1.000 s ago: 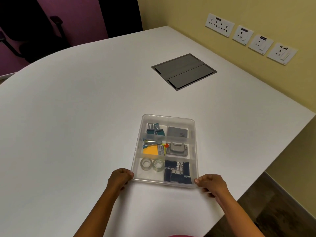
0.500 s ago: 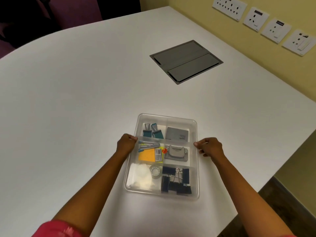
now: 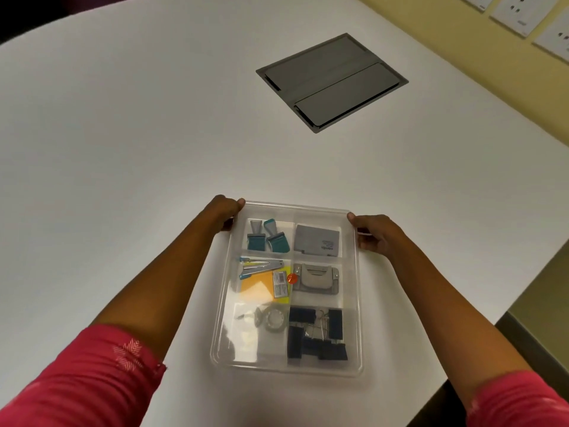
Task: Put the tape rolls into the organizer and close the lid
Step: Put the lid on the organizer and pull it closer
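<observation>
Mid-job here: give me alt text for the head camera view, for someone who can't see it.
Both hands, left hand and right hand, press the far corners of a clear lidded organizer on a white table. Tape rolls show through the lid in the near left compartment, black binder clips beside them.

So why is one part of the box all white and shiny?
Head view: glare on the clear lid washes out the near-left compartment, so the tape rolls look faint; the table edges curve from the wide lens.
</observation>
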A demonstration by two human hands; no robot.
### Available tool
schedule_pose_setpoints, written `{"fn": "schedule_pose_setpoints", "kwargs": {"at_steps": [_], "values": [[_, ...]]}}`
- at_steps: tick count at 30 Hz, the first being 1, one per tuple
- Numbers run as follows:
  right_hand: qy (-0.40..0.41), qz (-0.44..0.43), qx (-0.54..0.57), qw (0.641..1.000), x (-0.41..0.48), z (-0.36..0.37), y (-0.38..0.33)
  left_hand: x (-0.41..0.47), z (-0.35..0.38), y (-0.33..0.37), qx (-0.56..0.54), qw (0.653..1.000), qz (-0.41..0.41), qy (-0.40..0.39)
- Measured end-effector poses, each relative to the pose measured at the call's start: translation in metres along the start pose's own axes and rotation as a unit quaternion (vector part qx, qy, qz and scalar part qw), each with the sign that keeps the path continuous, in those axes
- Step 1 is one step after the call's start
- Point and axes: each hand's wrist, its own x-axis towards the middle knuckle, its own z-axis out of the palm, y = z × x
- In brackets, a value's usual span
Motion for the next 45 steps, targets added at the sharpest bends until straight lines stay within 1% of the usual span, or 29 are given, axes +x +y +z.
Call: {"fn": "schedule_pose_setpoints", "kwargs": {"at_steps": [5, 7, 8, 9, 10, 11, 13, 14, 16, 18, 21, 23, 25, 28, 32, 38, 43, 45], "values": [[-0.005, 0.024, -0.022, 0.999, 0.006, 0.002, -0.005, 0.006, 0.003, 0.001, -0.003, 1.0, -0.027, 0.012], [-0.003, 0.016, -0.016, 1.0, 0.004, 0.001, -0.005, 0.004, 0.003, -0.001, -0.008, 1.0, -0.021, 0.017], [0.003, 0.004, -0.014, 1.0, 0.003, 0.002, -0.003, 0.004, 0.003, -0.003, 0.008, 0.999, -0.003, 0.032], [0.022, -0.02, -0.026, 0.999, 0.002, 0.003, 0.0, 0.004, 0.006, -0.007, 0.037, 0.997, 0.029, 0.056], [0.054, -0.058, -0.062, 0.995, 0.003, 0.005, 0.005, 0.002, 0.009, -0.012, 0.069, 0.991, 0.074, 0.083], [0.096, -0.109, -0.113, 0.983, 0.002, 0.008, 0.011, -0.002, 0.013, -0.018, 0.095, 0.981, 0.126, 0.11], [0.167, -0.226, -0.204, 0.938, -0.009, 0.019, 0.03, -0.018, 0.023, -0.037, 0.128, 0.955, 0.225, 0.145], [0.186, -0.278, -0.234, 0.913, -0.017, 0.025, 0.042, -0.027, 0.027, -0.047, 0.139, 0.942, 0.26, 0.158], [0.204, -0.349, -0.259, 0.877, -0.036, 0.036, 0.068, -0.046, 0.032, -0.069, 0.154, 0.926, 0.296, 0.178], [0.204, -0.377, -0.256, 0.866, -0.051, 0.041, 0.097, -0.064, 0.034, -0.092, 0.187, 0.915, 0.307, 0.183], [0.195, -0.383, -0.279, 0.859, -0.064, 0.043, 0.139, -0.09, 0.038, -0.127, 0.244, 0.901, 0.314, 0.174], [0.199, -0.39, -0.32, 0.84, -0.069, 0.042, 0.158, -0.096, 0.039, -0.145, 0.278, 0.891, 0.316, 0.168], [0.205, -0.4, -0.359, 0.818, -0.07, 0.041, 0.168, -0.094, 0.039, -0.157, 0.306, 0.881, 0.321, 0.166], [0.211, -0.399, -0.388, 0.804, -0.067, 0.04, 0.171, -0.088, 0.042, -0.163, 0.319, 0.876, 0.325, 0.159], [0.215, -0.396, -0.399, 0.798, -0.064, 0.04, 0.172, -0.084, 0.046, -0.169, 0.293, 0.886, 0.328, 0.146], [0.223, -0.402, -0.394, 0.796, -0.061, 0.041, 0.173, -0.081, 0.047, -0.169, 0.281, 0.887, 0.336, 0.149], [0.213, -0.397, -0.371, 0.812, -0.063, 0.042, 0.173, -0.08, 0.045, -0.173, 0.255, 0.891, 0.346, 0.143], [0.212, -0.395, -0.372, 0.812, -0.067, 0.043, 0.173, -0.08, 0.044, -0.174, 0.248, 0.891, 0.351, 0.143]]}}
